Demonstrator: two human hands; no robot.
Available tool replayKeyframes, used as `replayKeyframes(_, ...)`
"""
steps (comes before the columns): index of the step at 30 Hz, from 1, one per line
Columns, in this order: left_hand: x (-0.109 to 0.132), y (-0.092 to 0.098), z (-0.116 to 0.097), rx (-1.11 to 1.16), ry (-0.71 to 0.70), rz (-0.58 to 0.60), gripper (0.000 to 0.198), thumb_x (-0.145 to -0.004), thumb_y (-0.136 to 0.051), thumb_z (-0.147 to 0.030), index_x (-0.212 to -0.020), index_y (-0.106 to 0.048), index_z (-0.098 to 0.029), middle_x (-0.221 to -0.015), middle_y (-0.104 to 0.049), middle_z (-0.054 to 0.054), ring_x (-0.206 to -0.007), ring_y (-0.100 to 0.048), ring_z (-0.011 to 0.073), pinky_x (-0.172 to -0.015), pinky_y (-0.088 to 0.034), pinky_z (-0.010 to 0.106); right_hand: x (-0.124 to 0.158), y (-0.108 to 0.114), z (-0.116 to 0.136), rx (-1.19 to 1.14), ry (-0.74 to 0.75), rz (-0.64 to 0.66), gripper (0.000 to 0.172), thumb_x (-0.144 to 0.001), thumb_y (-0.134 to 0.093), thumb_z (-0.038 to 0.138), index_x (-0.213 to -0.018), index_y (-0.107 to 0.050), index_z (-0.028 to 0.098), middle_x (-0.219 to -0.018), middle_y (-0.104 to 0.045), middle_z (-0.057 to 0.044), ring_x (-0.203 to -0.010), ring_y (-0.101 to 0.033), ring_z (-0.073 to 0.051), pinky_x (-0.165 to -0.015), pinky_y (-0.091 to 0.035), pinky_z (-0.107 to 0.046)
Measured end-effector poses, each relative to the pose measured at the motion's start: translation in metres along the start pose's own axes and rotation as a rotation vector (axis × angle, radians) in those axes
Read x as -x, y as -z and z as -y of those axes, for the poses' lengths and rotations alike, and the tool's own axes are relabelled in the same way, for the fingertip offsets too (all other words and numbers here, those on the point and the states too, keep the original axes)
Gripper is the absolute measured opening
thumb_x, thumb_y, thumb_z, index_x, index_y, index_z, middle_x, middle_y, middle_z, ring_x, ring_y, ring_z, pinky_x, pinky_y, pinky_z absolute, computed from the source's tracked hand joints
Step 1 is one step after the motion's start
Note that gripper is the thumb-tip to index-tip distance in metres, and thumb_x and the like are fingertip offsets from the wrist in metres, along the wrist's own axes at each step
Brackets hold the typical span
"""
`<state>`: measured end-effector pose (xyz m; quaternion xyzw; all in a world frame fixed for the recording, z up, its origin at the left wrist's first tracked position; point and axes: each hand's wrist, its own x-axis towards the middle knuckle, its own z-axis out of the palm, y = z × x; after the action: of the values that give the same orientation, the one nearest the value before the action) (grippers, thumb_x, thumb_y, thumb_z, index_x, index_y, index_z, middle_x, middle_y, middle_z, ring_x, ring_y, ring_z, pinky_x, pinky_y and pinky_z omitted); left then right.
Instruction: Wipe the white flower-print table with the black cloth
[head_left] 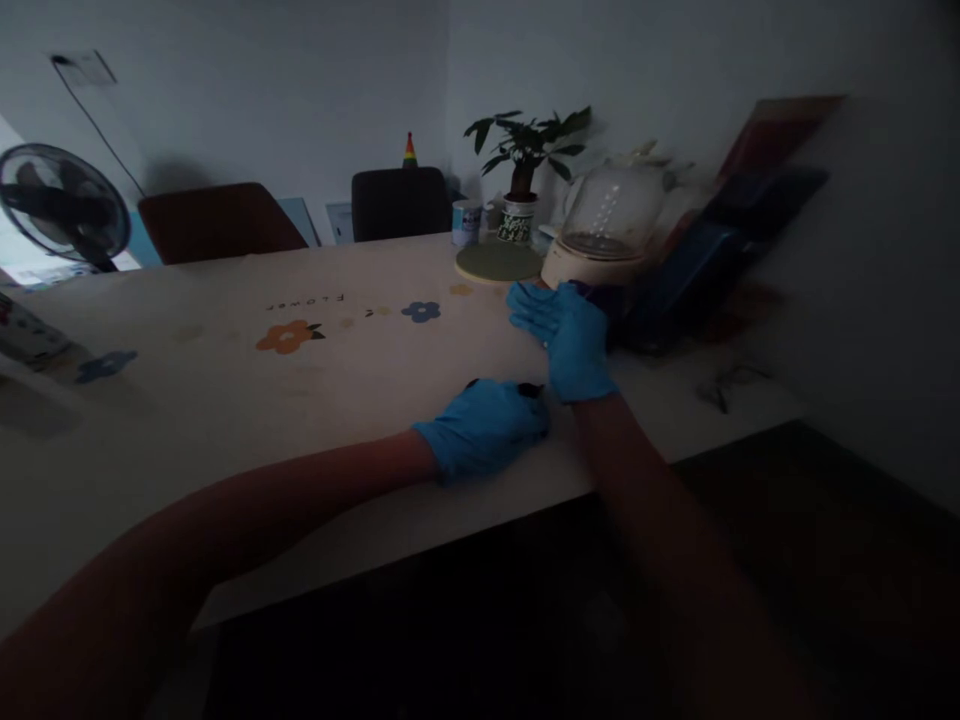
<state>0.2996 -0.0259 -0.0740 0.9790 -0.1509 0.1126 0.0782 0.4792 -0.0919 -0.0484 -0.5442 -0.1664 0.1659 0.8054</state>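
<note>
1. My left hand (487, 428) lies palm down near the table's (225, 400) front edge. Its fingers curl over a small black thing (531, 389), of which only the ends peek out. I cannot tell whether I am gripping it or only covering it.
2. My right hand (571, 338) sits just beyond it, fingers (526, 305) stretched loose and holding nothing.
3. Those fingertips are just beside the cream base of a glass-domed pot (604, 225) near the right edge; I cannot tell whether they touch it.
4. A round green mat (496, 262) lies just left of the pot.
5. A potted plant (525, 160) stands at the far edge.
</note>
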Motion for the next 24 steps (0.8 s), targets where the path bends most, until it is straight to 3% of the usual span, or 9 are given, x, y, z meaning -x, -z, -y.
replayKeyframes(3,0.038,0.016,0.002,-0.008,0.078,0.055,0.04,-0.129,-0.051,-0.036,-0.134,-0.087,-0.019,-0.121,-0.088,0.016,-0.1,-0.084,0.0327,-0.089,-0.065,0.046,0.0,0.001,-0.001,-0.001,-0.005,0.006,0.049,-0.133,-0.052,0.043,-0.103,-0.085,0.023,-0.124,-0.093,-0.011,-0.126,-0.092,-0.027,-0.12,-0.075,-0.049)
replayKeyframes(6,0.084,0.033,0.003,-0.046,0.249,0.122,0.051,-0.128,-0.043,-0.043,-0.144,-0.085,-0.02,-0.135,-0.089,0.018,-0.103,-0.085,0.036,-0.088,-0.066,0.048,0.002,0.002,-0.001,0.003,0.014,0.014,0.044,-0.131,-0.057,0.044,-0.107,-0.087,0.023,-0.126,-0.093,-0.011,-0.13,-0.092,-0.028,-0.119,-0.076,-0.05)
replayKeyframes(8,0.116,0.042,0.008,-0.047,0.395,0.127,0.059,-0.126,-0.038,-0.047,-0.151,-0.085,-0.022,-0.146,-0.088,0.018,-0.112,-0.085,0.0381,-0.097,-0.067,0.05,0.004,0.001,0.0,0.005,0.019,0.011,0.041,-0.13,-0.061,0.044,-0.107,-0.087,0.023,-0.125,-0.093,-0.011,-0.13,-0.091,-0.029,-0.118,-0.077,-0.051)
replayKeyframes(10,0.148,0.051,0.018,-0.019,0.532,0.116,0.064,-0.123,-0.035,-0.051,-0.158,-0.084,-0.029,-0.165,-0.083,0.012,-0.132,-0.084,0.039,-0.116,-0.066,0.052,0.006,-0.001,0.001,0.007,0.016,-0.005,0.043,-0.131,-0.058,0.04,-0.105,-0.087,0.022,-0.121,-0.094,-0.011,-0.127,-0.092,-0.029,-0.117,-0.077,-0.051)
replayKeyframes(13,0.198,0.066,0.046,0.0,0.697,0.106,0.07,-0.119,-0.031,-0.055,-0.17,-0.076,-0.04,-0.187,-0.068,0.0,-0.165,-0.069,0.0362,-0.151,-0.039,0.058,0.011,-0.007,0.006,0.011,-0.006,-0.029,0.05,-0.133,-0.051,0.032,-0.1,-0.085,0.019,-0.118,-0.094,-0.012,-0.12,-0.092,-0.027,-0.115,-0.077,-0.048)
replayKeyframes(15,0.232,0.078,0.068,-0.013,0.79,0.114,0.072,-0.118,-0.03,-0.059,-0.176,-0.07,-0.046,-0.194,-0.059,-0.005,-0.177,-0.06,0.0328,-0.158,-0.019,0.06,0.014,-0.01,0.01,0.015,-0.024,-0.04,0.052,-0.134,-0.048,0.028,-0.098,-0.084,0.017,-0.117,-0.094,-0.013,-0.116,-0.091,-0.025,-0.114,-0.077,-0.045)
replayKeyframes(16,0.249,0.086,0.079,-0.023,0.843,0.115,0.071,-0.118,-0.031,-0.062,-0.177,-0.068,-0.05,-0.196,-0.056,-0.008,-0.18,-0.057,0.0315,-0.159,-0.015,0.06,0.016,-0.011,0.012,0.021,-0.04,-0.047,0.052,-0.134,-0.048,0.027,-0.097,-0.084,0.016,-0.117,-0.093,-0.014,-0.113,-0.092,-0.025,-0.113,-0.076,-0.044)
replayKeyframes(20,0.307,0.113,0.108,-0.031,1.058,0.069,0.073,-0.115,-0.035,-0.067,-0.183,-0.061,-0.058,-0.198,-0.051,-0.013,-0.185,-0.05,0.0349,-0.156,-0.024,0.062,0.019,-0.014,0.015,0.03,-0.064,-0.069,0.05,-0.133,-0.049,0.021,-0.095,-0.082,0.014,-0.12,-0.093,-0.016,-0.111,-0.091,-0.023,-0.11,-0.076,-0.041)
replayKeyframes(24,0.322,0.123,0.112,-0.034,1.19,0.08,0.081,-0.113,-0.029,-0.067,-0.188,-0.054,-0.051,-0.201,-0.047,-0.011,-0.188,-0.046,0.0346,-0.155,-0.034,0.058,0.017,-0.018,0.013,0.042,-0.044,-0.08,0.047,-0.131,-0.052,0.021,-0.096,-0.081,0.016,-0.114,-0.093,-0.015,-0.11,-0.091,-0.024,-0.108,-0.077,-0.04)
